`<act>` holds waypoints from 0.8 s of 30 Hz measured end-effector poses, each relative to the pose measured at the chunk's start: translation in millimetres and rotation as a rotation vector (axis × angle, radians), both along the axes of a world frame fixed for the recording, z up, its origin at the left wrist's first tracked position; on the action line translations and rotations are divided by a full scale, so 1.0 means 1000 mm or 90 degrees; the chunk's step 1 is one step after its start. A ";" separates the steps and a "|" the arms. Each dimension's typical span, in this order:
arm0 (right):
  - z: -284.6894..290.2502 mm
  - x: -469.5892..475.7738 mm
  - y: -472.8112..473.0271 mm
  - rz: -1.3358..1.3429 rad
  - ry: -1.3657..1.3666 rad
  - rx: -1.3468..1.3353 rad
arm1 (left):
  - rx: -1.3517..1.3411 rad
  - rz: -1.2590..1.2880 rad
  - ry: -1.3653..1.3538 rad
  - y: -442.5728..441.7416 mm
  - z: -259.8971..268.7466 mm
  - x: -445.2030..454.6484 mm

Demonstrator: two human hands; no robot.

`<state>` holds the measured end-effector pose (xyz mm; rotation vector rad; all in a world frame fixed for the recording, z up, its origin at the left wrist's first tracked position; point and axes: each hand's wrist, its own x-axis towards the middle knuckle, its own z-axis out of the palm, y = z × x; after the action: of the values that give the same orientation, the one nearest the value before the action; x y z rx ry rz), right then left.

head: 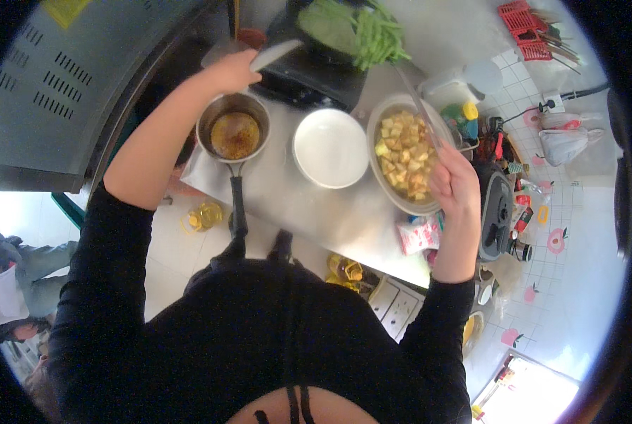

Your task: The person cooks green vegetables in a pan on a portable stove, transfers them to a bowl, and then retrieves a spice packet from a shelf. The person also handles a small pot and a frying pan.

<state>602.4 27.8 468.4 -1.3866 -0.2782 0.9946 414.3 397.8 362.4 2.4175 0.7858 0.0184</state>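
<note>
My left hand (236, 71) grips a pale, flat, elongated thing (277, 55) at the near left of a dark wok (293, 40); what it is I cannot tell. In my right hand (455, 179) is the long metal handle (417, 100) of a utensil, whose head is hidden among green beans (380, 37). The beans are heaped at the wok's right side, beside greenish liquid (326, 24). Under my right hand stands an oval basin (375, 172) of diced, potato-like pieces (405, 153). A white bowl (330, 148) sits left of it.
A saucepan (233, 127) with brown liquid stands on the metal counter (295, 204), its black handle (237, 204) jutting past the edge. Bottles and packets line the tiled wall at right. Oil jugs (204, 216) (345, 267) are on the floor. Another person's legs (45, 265) show at left.
</note>
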 end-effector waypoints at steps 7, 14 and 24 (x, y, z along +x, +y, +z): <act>-0.008 -0.070 -0.088 -0.064 0.041 -0.116 | 0.072 -0.041 -0.037 0.004 -0.006 -0.001; -0.062 -0.117 -0.096 -0.056 -0.017 -0.256 | 0.018 -0.019 -0.010 0.001 -0.001 -0.001; -0.084 -0.138 -0.070 0.348 -0.773 -0.706 | 0.030 -0.028 -0.021 0.004 -0.006 0.000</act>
<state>464.5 -42.5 384.1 -2.9678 -1.1640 0.5625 414.5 402.0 356.3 2.4710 0.7249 0.0606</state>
